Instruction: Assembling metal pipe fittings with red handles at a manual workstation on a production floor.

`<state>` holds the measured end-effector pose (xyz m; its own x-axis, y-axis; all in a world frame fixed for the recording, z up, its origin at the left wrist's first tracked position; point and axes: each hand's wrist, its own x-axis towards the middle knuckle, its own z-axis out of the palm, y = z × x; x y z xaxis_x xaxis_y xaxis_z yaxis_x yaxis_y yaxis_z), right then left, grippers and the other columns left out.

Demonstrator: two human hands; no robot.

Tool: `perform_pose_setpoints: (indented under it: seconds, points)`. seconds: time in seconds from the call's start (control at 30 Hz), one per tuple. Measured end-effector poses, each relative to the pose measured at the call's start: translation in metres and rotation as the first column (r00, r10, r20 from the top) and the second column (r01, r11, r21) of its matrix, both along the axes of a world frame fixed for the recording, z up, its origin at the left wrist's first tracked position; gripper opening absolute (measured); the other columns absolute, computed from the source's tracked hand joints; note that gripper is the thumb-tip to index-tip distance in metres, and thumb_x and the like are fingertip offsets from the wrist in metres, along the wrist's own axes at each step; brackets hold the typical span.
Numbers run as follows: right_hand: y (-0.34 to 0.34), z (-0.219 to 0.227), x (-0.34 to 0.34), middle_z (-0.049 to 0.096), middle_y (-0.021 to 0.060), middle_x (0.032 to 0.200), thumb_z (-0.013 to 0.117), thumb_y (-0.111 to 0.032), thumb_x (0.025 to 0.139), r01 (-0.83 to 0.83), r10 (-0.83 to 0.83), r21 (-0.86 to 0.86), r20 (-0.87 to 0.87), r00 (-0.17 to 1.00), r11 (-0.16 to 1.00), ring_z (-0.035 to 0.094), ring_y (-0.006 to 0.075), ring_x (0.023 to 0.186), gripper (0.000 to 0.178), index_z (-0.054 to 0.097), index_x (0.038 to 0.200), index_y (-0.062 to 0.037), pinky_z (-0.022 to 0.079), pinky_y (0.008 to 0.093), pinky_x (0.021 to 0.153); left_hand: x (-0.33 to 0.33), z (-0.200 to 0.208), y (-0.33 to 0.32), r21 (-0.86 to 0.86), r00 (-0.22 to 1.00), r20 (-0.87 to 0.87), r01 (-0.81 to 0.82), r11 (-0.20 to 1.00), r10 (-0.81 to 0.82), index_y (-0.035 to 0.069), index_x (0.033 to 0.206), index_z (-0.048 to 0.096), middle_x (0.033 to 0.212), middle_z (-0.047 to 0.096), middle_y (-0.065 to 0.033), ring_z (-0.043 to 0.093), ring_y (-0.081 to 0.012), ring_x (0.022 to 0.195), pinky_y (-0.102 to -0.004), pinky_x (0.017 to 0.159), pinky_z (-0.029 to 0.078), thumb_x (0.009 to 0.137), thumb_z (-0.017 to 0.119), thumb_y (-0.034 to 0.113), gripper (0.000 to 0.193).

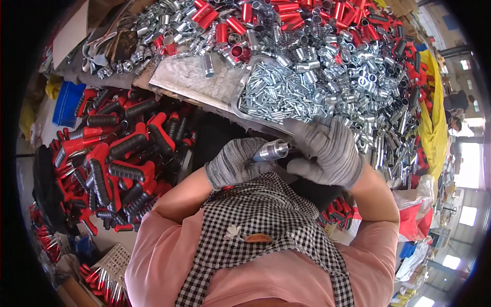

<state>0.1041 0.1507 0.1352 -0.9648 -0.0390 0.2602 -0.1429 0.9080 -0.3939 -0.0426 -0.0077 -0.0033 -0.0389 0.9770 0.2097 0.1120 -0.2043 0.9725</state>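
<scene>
In a grey knit glove, my left hand [232, 165] is closed around a silvery metal cylinder [272, 150] with a narrower stepped end that points right. The rest of the cylinder is hidden by the glove. Just to the right, my right hand [330, 153], in a matching glove, has its thumb and fingers spread, and nothing shows between them. It is near the cylinder's end, apart from it. Beyond the hands, a metal tray [238, 102] holds many small silvery pins [279, 92]. Loose silvery sleeves [368, 82] are heaped beside it.
Red metal tubes [235, 24] lie among silvery parts at the back of the bench. A whitish board [199, 77] lies left of the tray. At the left is a pile of red-and-black handles [128, 140], with a blue bin [68, 104] behind. Yellow sheeting [433, 117] hangs at the right.
</scene>
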Motion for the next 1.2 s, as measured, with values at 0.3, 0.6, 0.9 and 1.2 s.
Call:
perform_pose_setpoints:
  seconds: [0.3,0.6,0.9,1.2]
  points:
    - [-0.001,-0.010,0.008,0.064,0.0117,0.072,0.072,-0.034,0.077,0.164,-0.169,0.049,0.140,0.976,0.985,0.063,0.0261,0.060,0.055,0.056,0.122,-0.0066,0.052,0.0320,0.058,0.013,-0.001,0.004,0.053,0.997,-0.077,-0.003,0.999,0.007,0.006,0.116,0.058,0.098,0.066,-0.0125,0.065,-0.0303,0.091,-0.0368,0.081,0.051,0.084,0.068,0.028,0.040]
    - [-0.003,-0.018,0.024,0.064,0.0046,0.072,0.075,-0.035,0.073,0.112,-0.112,0.017,-0.026,0.993,0.994,0.062,0.0248,0.060,0.058,0.057,0.119,-0.0045,0.049,0.0364,0.055,0.025,0.015,0.006,0.012,0.982,-0.184,0.029,1.000,-0.026,0.006,0.113,0.063,0.101,0.067,-0.0126,0.066,-0.0254,0.096,-0.0345,0.085,0.051,0.081,0.068,0.012,0.033]
    - [-0.006,-0.056,0.027,0.059,0.0087,0.097,0.084,-0.030,0.062,0.008,0.027,-0.363,0.091,0.995,0.932,0.059,0.0269,0.086,0.050,0.067,0.107,-0.0154,0.050,0.0377,0.076,0.029,-0.003,0.010,0.082,0.987,-0.072,0.147,0.986,-0.142,0.007,0.121,0.056,0.111,0.062,-0.0143,0.063,-0.0301,0.100,-0.0370,0.085,0.050,0.083,0.064,0.016,0.040]
    - [-0.035,-0.081,0.026,0.060,0.0130,0.097,0.082,-0.030,0.065,0.171,-0.229,-0.368,-0.119,0.966,0.914,0.061,0.0307,0.084,0.050,0.063,0.107,-0.0102,0.050,0.0377,0.076,0.052,0.001,0.005,-0.159,0.914,0.382,-0.085,0.984,0.140,0.005,0.110,0.060,0.098,0.065,-0.0137,0.064,-0.0318,0.089,-0.0370,0.079,0.051,0.078,0.066,0.017,0.035]
